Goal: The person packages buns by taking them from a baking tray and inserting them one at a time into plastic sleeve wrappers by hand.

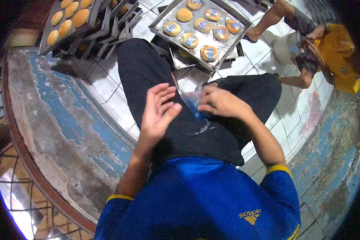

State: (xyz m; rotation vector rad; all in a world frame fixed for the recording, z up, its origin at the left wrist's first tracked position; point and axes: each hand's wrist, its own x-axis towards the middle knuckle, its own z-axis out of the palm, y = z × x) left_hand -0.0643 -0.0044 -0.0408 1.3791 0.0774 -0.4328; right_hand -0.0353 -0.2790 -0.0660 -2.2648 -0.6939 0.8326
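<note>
Over my lap, my left hand (160, 112) is raised with its fingers apart and nothing in it. My right hand (224, 103) pinches a clear plastic bag with blue print (194, 102), which hangs between my hands above the dark trousers. A bit of crumpled clear plastic (204, 127) lies on my lap just below. Beyond my knees, a metal tray (164, 35) holds several round buns, most of them in clear wrappers with blue print. One bun (184, 15) on that tray looks unwrapped.
Another tray of bare buns (74, 18) tops a stack of metal trays (104, 36) at the upper left. A co-worker in a yellow shirt (340, 52) sits at the upper right beside a pale bucket (283, 48). Worn blue-grey ledges (68, 120) curve along both sides.
</note>
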